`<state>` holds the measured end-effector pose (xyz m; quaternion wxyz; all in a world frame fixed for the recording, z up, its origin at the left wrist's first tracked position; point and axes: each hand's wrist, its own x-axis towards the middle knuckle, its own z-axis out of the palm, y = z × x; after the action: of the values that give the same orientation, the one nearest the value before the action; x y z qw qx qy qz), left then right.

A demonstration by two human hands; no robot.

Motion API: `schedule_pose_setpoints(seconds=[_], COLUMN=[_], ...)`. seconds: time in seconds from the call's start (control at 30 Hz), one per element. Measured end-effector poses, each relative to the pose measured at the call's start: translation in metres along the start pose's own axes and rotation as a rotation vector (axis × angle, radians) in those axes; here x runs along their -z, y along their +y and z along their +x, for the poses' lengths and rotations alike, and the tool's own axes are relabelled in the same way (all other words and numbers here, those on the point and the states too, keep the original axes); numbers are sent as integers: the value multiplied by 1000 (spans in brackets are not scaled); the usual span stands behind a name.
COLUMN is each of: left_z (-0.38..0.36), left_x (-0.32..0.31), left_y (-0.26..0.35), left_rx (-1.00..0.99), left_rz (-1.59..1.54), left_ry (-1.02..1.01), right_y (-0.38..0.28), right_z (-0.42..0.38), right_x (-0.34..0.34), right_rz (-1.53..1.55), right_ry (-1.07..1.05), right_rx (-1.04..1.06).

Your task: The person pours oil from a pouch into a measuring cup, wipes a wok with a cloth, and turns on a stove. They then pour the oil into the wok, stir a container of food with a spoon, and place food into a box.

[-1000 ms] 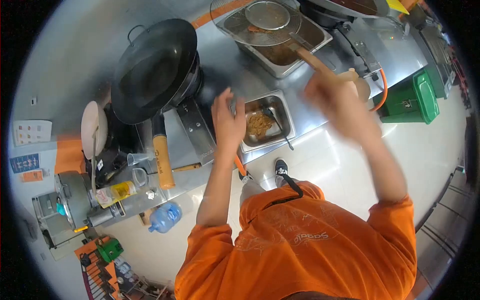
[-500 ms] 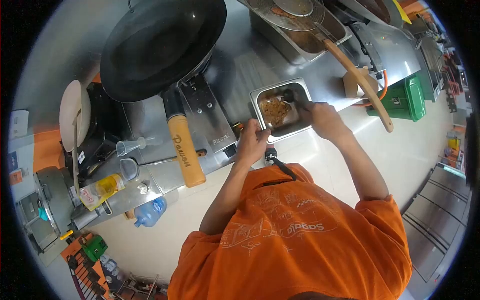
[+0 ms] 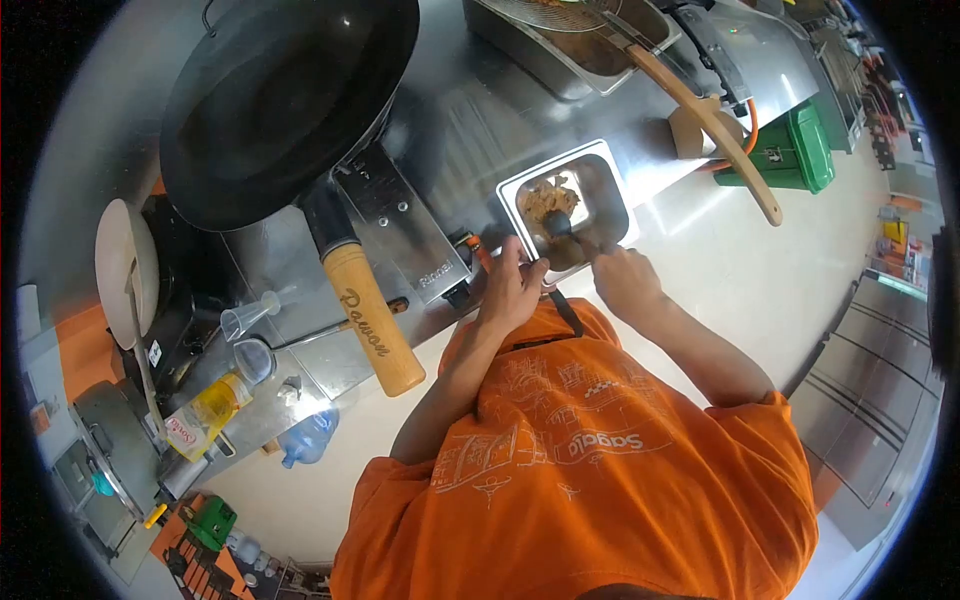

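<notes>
A small rectangular steel pan [image 3: 603,195] sits at the front of the steel counter, with a heap of light-brown, mushy food [image 3: 543,200] toward its left side. My left hand [image 3: 512,292] pinches the pan's near left corner, thumb and fingers at the rim. In my right hand [image 3: 628,285], closed and just past the pan's near right edge, is a dark spoon-like utensil [image 3: 562,225]. Its head rests against the food. The exact shape of that head is partly buried and hard to make out.
Left of the pan stands a stove [image 3: 405,225] bearing a big black wok [image 3: 290,110], whose wooden handle [image 3: 372,320] juts toward me. A wooden skimmer handle [image 3: 705,120] overhangs at right. A ladle [image 3: 255,360], an oil bottle [image 3: 208,412] and a pale bowl [image 3: 127,265] are further left.
My right hand has come nearer my body, and the utensil head has moved from the pan's far side into the food. My left hand still grips the pan. The camera view has turned slightly.
</notes>
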<state>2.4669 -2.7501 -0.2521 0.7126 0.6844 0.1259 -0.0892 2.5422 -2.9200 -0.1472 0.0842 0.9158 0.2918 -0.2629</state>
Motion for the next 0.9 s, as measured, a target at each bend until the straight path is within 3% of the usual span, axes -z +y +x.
schedule_pose_setpoints(seconds=[0.1,0.23,0.33,0.47,0.5,0.67,0.73,0.83,0.9], left_z=[0,-7,-7,-11,-10,-6,-8,-13,-13], left_x=[-2,-5,-7,-12,-14,-21,-24,-29,-31], left_y=[-17,1,12,15,12,-12,-1,10,8], left_rx=[-81,-48,-189,9,51,-21,-66,49,46], left_rz=[159,192,285,34,-46,28,102,-42,-96], left_ry=[25,38,84,21,-15,-2,21,-12,-6], right_y=[4,17,21,26,24,29,40,46,37], right_z=[-4,-4,-8,-11,-7,-6,-2,2,0], right_x=[15,20,15,31,23,14,18,20,10], right_rz=[31,49,71,51,-9,35,123,382,305], right_ry=[27,-2,-16,-59,-55,-114,-98,-9,31], right_rx=[33,85,171,132,209,375,314,68,107])
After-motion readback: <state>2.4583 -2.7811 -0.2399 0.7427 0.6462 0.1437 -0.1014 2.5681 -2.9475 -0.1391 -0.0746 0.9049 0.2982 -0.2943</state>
